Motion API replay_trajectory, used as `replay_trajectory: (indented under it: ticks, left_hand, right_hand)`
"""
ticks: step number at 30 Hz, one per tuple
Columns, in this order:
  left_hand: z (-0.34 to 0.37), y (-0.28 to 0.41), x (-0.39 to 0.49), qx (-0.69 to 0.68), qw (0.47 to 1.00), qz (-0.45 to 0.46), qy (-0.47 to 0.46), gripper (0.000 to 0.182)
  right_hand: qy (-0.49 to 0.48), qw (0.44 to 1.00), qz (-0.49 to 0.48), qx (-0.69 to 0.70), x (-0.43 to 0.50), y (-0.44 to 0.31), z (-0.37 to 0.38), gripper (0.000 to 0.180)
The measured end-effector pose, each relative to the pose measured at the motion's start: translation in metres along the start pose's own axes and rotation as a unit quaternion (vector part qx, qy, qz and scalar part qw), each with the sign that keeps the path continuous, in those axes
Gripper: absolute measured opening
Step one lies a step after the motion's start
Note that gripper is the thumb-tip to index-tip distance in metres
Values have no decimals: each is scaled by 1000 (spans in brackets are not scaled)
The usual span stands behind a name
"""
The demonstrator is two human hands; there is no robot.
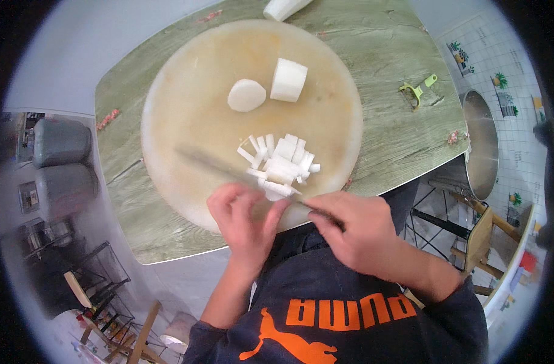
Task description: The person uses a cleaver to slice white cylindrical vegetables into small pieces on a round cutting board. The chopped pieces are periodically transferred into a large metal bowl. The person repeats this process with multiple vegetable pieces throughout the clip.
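Note:
My right hand (pixel 354 223) grips the handle of a kitchen knife (pixel 213 166), whose motion-blurred blade reaches left over a round cutting board (pixel 190 100). Close beside the blade's near side is my left hand (pixel 243 214), fingers bent and thumb apart, at the near end of a heap of cut white vegetable sticks (pixel 281 164). Whether its fingertips hold a piece cannot be made out. Farther back on the board lie a round white slice (pixel 246 95) and a thick peeled chunk (pixel 289 79), probably white radish.
A green peeler (pixel 418 91) lies on the green wood-patterned table (pixel 395 132), right of the board. Another long white vegetable piece (pixel 284 7) lies beyond the board. A large metal pot (pixel 481 145) stands past the table's right edge, near a wooden chair (pixel 479 239).

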State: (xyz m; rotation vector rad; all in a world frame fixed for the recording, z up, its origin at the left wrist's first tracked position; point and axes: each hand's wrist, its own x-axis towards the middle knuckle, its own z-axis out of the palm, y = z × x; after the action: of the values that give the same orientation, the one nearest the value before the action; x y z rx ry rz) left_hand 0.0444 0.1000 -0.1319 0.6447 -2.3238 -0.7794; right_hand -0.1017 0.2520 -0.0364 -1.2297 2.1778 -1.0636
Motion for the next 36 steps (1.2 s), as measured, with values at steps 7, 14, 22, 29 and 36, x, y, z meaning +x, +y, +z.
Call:
replay_trajectory:
  ticks: [7,14,22,29,36]
  left_hand:
    - [4,-4,43,24,995,13,-96,116]
    - [25,10,47,51,983,89,-149,102]
    - [43,18,40,-34,994,84,-63,59]
    - [44,20,34,-83,996,15,-17,49]
    - [69,110,76,-53,972,207,-102,50]
  right_hand:
    - [73,885,347,301,-38,46,-22,14]
    - [43,830,394,393,-53,87,2,14]
    - [-49,844,346,406,-18,51,55,17]
    - [-40,825,311,470,-20,40,79,21]
    - [66,763,266,586,-53,53,20,13]
